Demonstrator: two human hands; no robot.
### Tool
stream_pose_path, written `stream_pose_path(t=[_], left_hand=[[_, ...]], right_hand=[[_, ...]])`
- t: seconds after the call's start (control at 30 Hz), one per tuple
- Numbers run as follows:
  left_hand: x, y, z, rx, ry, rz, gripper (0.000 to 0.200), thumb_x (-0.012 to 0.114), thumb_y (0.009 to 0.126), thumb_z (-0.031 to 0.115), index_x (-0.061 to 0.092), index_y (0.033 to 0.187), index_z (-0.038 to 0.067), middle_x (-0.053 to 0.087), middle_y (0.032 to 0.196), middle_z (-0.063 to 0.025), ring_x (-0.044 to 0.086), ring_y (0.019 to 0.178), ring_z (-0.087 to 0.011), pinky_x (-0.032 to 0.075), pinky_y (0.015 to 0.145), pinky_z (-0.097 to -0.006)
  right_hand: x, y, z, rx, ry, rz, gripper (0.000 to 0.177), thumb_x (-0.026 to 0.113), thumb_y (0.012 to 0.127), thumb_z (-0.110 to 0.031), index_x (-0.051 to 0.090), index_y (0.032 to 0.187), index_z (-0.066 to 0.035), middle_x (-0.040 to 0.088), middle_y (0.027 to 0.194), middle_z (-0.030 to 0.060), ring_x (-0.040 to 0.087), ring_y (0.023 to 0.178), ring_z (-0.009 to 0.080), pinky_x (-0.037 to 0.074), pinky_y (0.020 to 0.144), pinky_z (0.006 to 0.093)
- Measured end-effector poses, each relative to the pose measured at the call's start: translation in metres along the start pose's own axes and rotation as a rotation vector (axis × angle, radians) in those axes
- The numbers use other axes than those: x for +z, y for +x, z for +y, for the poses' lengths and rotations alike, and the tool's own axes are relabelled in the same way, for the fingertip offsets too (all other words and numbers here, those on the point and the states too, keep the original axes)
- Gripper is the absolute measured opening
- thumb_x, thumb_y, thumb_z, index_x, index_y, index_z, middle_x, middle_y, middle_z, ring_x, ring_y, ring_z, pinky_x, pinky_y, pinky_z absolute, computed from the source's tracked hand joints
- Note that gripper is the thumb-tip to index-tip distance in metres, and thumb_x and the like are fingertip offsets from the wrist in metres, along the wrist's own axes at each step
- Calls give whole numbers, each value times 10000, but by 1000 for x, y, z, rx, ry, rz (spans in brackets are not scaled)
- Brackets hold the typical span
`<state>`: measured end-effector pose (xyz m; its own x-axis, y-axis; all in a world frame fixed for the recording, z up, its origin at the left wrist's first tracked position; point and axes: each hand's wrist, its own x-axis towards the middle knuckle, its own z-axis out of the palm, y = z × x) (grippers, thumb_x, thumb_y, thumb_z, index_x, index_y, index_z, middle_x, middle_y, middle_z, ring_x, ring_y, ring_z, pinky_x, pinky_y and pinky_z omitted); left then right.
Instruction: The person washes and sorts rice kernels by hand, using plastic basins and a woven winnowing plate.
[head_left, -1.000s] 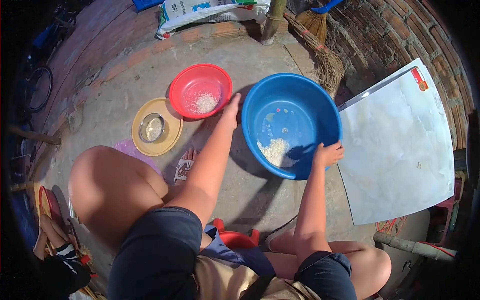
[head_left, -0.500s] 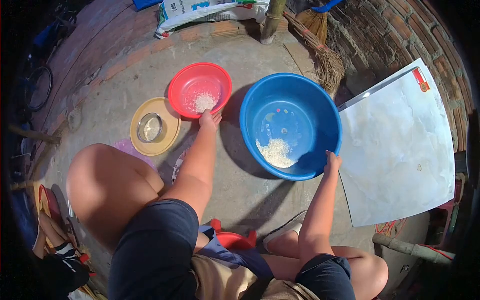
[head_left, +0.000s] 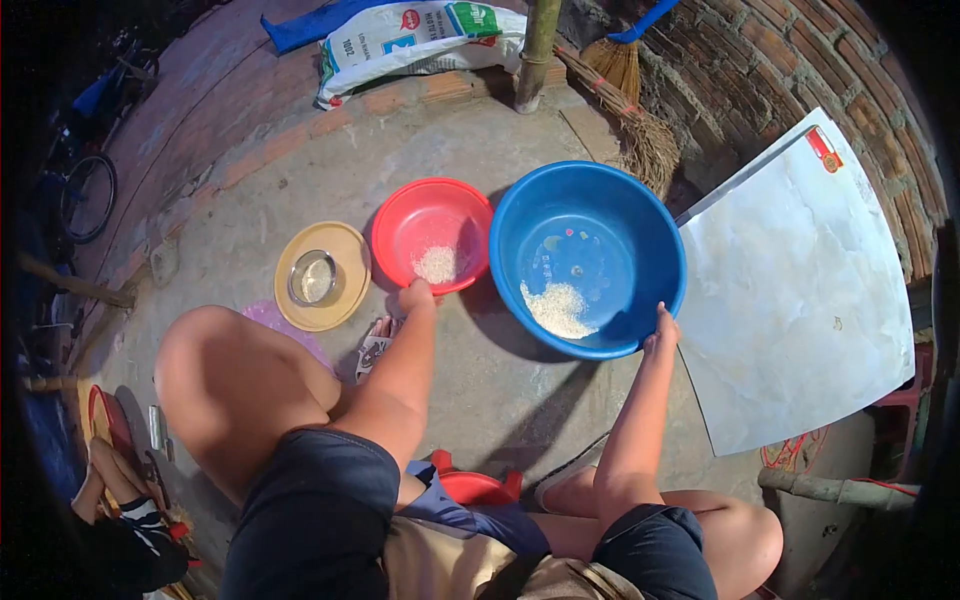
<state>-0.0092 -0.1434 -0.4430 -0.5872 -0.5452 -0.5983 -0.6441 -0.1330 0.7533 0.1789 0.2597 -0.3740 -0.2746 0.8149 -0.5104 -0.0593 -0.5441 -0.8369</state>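
My left hand (head_left: 417, 296) grips the near rim of a red plastic basin (head_left: 400, 215), its fingers partly hidden by the rim. A small heap of pale grains (head_left: 437, 264), like rice, lies in that basin. My right hand (head_left: 662, 328) is closed on the near right rim of a larger blue plastic basin (head_left: 625, 225). Another pale grain heap (head_left: 558, 310) rests on the blue basin's near left floor. The two basins stand side by side, their rims almost touching. To the left, a metal bowl (head_left: 313, 277) sits on a round tan lid (head_left: 330, 318).
A white board (head_left: 800, 300) leans at the right. Behind the basins are a printed sack (head_left: 420, 45), a bamboo post (head_left: 537, 55) and a straw broom (head_left: 648, 150) by the brick wall. Another person's legs (head_left: 115, 470) show at lower left. A red stool (head_left: 475, 487) is below me.
The red basin has moved right and toward me, up against the blue basin, with my left hand on its rim. My right hand stays on the blue basin. The camera view has shifted slightly.
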Motion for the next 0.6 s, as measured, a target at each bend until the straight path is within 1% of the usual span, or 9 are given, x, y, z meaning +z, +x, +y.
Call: stream_pose_path(t=[0.07, 0.2, 0.27, 0.33, 0.4, 0.47, 0.5, 0.57, 0.6], left_hand=[[-7, -1, -1, -141, -26, -232, 356, 489, 755, 157, 486, 1057, -31, 591, 926, -197, 628, 684, -335, 533, 540, -393], [-19, -15, 10, -191, -48, -429, 377, 492, 755, 167, 459, 1093, 3, 579, 964, -188, 624, 739, -334, 525, 596, -414], [-17, -12, 14, -148, 177, -567, 369, 527, 743, 178, 477, 1064, 1, 588, 940, -202, 628, 673, -369, 526, 579, -437], [-4, -15, 18, -131, 337, -651, 396, 540, 743, 195, 478, 1081, -1, 590, 952, -201, 624, 683, -369, 521, 583, -441], [9, -28, 18, -118, 497, -736, 423, 553, 742, 212, 479, 1098, -4, 591, 964, -199, 619, 694, -370, 517, 588, -445], [18, -48, 26, 47, 898, -837, 562, 599, 732, 278, 437, 1189, -7, 565, 1065, -213, 617, 778, -351, 517, 645, -433], [48, -6, 15, 218, 1181, -1014, 792, 654, 710, 385, 299, 1319, 23, 498, 1197, -208, 556, 1008, -331, 495, 777, -391], [33, -78, 56, 787, 1224, -482, 994, 705, 682, 422, 112, 1385, 47, 417, 1282, -213, 442, 1169, -301, 433, 892, -326], [34, -93, 74, 791, 885, -627, 1047, 725, 674, 405, 34, 1392, 83, 399, 1295, -217, 389, 1206, -314, 403, 922, -366]], right_hand=[[10, -10, -15, -86, -40, -18, 212, 579, 807, -88, 567, 983, 30, 601, 872, 128, 583, 755, 233, 481, 661, 387], [39, -39, -76, -451, -212, -67, 150, 622, 807, -173, 599, 893, -52, 601, 802, 43, 562, 711, 150, 468, 624, 316], [50, -53, -104, -526, -224, -59, 140, 636, 799, -175, 603, 876, -63, 601, 782, 21, 552, 693, 126, 459, 611, 297], [60, -77, -126, -700, -76, -84, 139, 643, 795, -163, 603, 871, -53, 599, 761, 14, 545, 673, 108, 456, 611, 273], [64, -92, -138, -709, -5, -91, 144, 641, 798, -151, 604, 885, -42, 599, 767, 20, 550, 675, 112, 457, 622, 268], [66, -104, -141, -720, 70, -97, 150, 639, 800, -139, 605, 898, -30, 599, 773, 27, 554, 677, 116, 458, 633, 263], [68, -112, -141, -738, 126, -100, 152, 633, 805, -131, 603, 902, -18, 600, 779, 36, 560, 688, 120, 461, 641, 263], [74, -121, -143, -775, 192, -113, 154, 627, 810, -124, 600, 906, -6, 601, 784, 45, 566, 699, 124, 464, 649, 264], [74, -124, -139, -786, 271, -154, 147, 625, 810, -112, 603, 907, -4, 603, 793, 48, 571, 707, 128, 466, 657, 267]])
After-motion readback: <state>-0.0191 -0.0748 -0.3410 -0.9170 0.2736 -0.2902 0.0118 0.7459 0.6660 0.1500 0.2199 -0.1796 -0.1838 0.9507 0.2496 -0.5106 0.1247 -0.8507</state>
